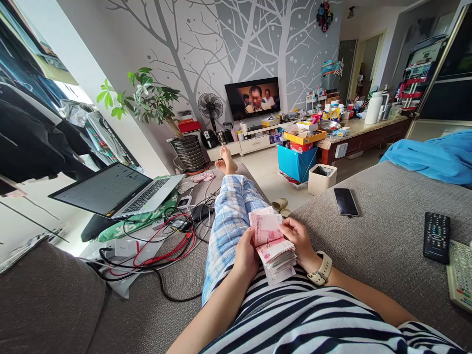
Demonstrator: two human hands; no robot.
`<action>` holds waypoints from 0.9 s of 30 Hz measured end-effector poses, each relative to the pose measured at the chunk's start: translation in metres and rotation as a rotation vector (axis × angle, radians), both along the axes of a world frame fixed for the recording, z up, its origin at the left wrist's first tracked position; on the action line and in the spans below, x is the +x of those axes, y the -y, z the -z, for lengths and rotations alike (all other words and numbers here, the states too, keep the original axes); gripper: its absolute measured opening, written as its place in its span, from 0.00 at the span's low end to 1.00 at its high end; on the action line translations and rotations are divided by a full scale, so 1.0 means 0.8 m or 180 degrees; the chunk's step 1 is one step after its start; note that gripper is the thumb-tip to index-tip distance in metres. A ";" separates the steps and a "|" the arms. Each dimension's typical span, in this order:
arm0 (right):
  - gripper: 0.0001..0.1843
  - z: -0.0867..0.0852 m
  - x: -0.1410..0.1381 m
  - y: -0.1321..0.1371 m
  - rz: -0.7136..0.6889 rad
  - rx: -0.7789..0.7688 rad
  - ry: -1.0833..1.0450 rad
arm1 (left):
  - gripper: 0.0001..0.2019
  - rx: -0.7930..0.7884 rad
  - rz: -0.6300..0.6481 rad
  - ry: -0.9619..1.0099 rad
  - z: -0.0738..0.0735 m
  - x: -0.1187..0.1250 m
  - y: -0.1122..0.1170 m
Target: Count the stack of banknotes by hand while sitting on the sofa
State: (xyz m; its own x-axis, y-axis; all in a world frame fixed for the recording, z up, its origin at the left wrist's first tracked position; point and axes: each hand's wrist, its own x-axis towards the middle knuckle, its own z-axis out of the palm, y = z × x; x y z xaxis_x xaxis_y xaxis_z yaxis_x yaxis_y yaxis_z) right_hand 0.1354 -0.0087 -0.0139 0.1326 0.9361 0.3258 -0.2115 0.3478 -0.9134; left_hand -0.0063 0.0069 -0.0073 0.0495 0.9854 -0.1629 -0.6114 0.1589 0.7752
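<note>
A thick stack of red-and-white banknotes (278, 256) is held above my lap, bent so that some notes stand up and the rest fan toward me. My left hand (246, 253) is closed on the stack's left side, its thumb along the edge. At the upper right, my right hand (298, 239) pinches the top of the raised notes between thumb and fingers. A pale wristwatch (320, 269) is on my right wrist. Below the notes lies a striped shirt (295, 305), and blue plaid trousers (230, 216) cover my outstretched legs.
On the left of the grey sofa (383, 246) are an open laptop (121, 191) and tangled cables (165, 255). To the right lie a phone (345, 202), a black remote (436, 237) and a pale remote (460, 275). Beyond stand a bin (322, 180) and a cluttered table (376, 129).
</note>
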 end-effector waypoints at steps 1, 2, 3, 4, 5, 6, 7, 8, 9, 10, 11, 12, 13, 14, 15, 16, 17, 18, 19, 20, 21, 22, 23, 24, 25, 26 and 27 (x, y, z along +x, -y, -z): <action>0.14 0.000 0.000 0.000 -0.0015 0.0004 -0.0018 | 0.05 0.0008 0.0008 0.0012 -0.002 0.001 0.001; 0.14 0.000 0.000 0.001 -0.0025 0.0009 -0.0033 | 0.05 0.0001 0.0005 0.0023 -0.004 0.001 0.002; 0.14 -0.001 0.000 0.001 -0.0034 0.0015 -0.0041 | 0.05 -0.0016 -0.0006 0.0032 -0.006 0.002 0.003; 0.14 -0.001 0.000 0.001 -0.0041 0.0024 -0.0047 | 0.05 -0.0033 -0.0023 0.0039 -0.007 0.003 0.004; 0.14 -0.001 0.000 0.002 -0.0051 0.0040 -0.0054 | 0.05 -0.0040 -0.0039 0.0040 -0.009 0.003 0.005; 0.14 -0.001 0.001 0.002 -0.0066 0.0058 -0.0066 | 0.04 -0.0036 -0.0046 0.0036 -0.010 0.004 0.005; 0.14 -0.001 0.001 0.003 -0.0083 0.0079 -0.0083 | 0.04 -0.0026 -0.0045 0.0028 -0.010 0.004 0.005; 0.14 -0.001 0.001 0.003 -0.0105 0.0100 -0.0108 | 0.04 -0.0015 -0.0029 0.0017 -0.010 0.004 0.006; 0.14 -0.001 0.001 0.004 -0.0131 0.0121 -0.0131 | 0.04 -0.0008 -0.0004 0.0005 -0.010 0.003 0.005; 0.14 -0.001 0.001 0.004 -0.0152 0.0141 -0.0146 | 0.04 -0.0001 0.0027 -0.0005 -0.009 0.003 0.005; 0.14 -0.001 0.001 0.005 -0.0166 0.0157 -0.0148 | 0.04 0.0008 0.0055 -0.0010 -0.008 0.002 0.005; 0.15 -0.001 0.001 0.005 -0.0174 0.0167 -0.0141 | 0.04 0.0021 0.0078 -0.0011 -0.007 0.002 0.005; 0.15 -0.001 0.001 0.005 -0.0176 0.0169 -0.0131 | 0.04 0.0039 0.0100 -0.0011 -0.006 0.001 0.005; 0.16 -0.001 0.000 0.006 -0.0175 0.0165 -0.0122 | 0.04 0.0058 0.0117 -0.0010 -0.006 0.001 0.005; 0.16 -0.001 0.000 0.006 -0.0171 0.0160 -0.0120 | 0.04 0.0076 0.0128 -0.0006 -0.006 0.001 0.005; 0.16 -0.002 0.000 0.006 -0.0165 0.0154 -0.0120 | 0.04 0.0088 0.0137 -0.0001 -0.005 0.001 0.005; 0.17 -0.002 0.000 0.006 -0.0158 0.0148 -0.0115 | 0.05 0.0096 0.0147 -0.0001 -0.005 0.001 0.005; 0.17 -0.002 0.000 0.006 -0.0147 0.0144 -0.0102 | 0.05 0.0103 0.0150 -0.0008 -0.006 0.001 0.006; 0.17 -0.003 0.000 0.006 -0.0132 0.0139 -0.0084 | 0.05 0.0111 0.0152 -0.0019 -0.006 0.001 0.006; 0.17 -0.003 0.000 0.007 -0.0123 0.0132 -0.0063 | 0.05 0.0116 0.0151 -0.0036 -0.006 0.001 0.006; 0.18 -0.004 0.000 0.007 -0.0119 0.0132 -0.0051 | 0.06 0.0123 0.0159 -0.0054 -0.007 0.001 0.007; 0.18 -0.004 0.000 0.007 -0.0126 0.0140 -0.0050 | 0.06 0.0132 0.0172 -0.0068 -0.008 0.001 0.008; 0.18 -0.004 0.000 0.007 -0.0134 0.0152 -0.0058 | 0.07 0.0142 0.0183 -0.0078 -0.009 0.001 0.008; 0.18 -0.004 0.000 0.007 -0.0138 0.0164 -0.0061 | 0.08 0.0146 0.0187 -0.0083 -0.010 0.001 0.009; 0.18 -0.003 0.000 0.007 -0.0131 0.0171 -0.0055 | 0.09 0.0137 0.0178 -0.0084 -0.011 0.002 0.010; 0.19 -0.003 0.000 0.006 -0.0107 0.0171 -0.0047 | 0.09 0.0116 0.0147 -0.0083 -0.012 0.002 0.011; 0.19 -0.002 0.000 0.006 -0.0086 0.0157 -0.0034 | 0.09 0.0084 0.0112 -0.0078 -0.013 0.002 0.011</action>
State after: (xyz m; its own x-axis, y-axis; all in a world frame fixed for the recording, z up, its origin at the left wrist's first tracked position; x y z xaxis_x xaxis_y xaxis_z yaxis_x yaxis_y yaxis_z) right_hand 0.1357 -0.0135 -0.0123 0.1111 0.9223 0.3702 -0.2311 0.3863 -0.8929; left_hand -0.0046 -0.0021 0.0034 0.0804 0.9871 -0.1384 -0.5866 0.1591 0.7941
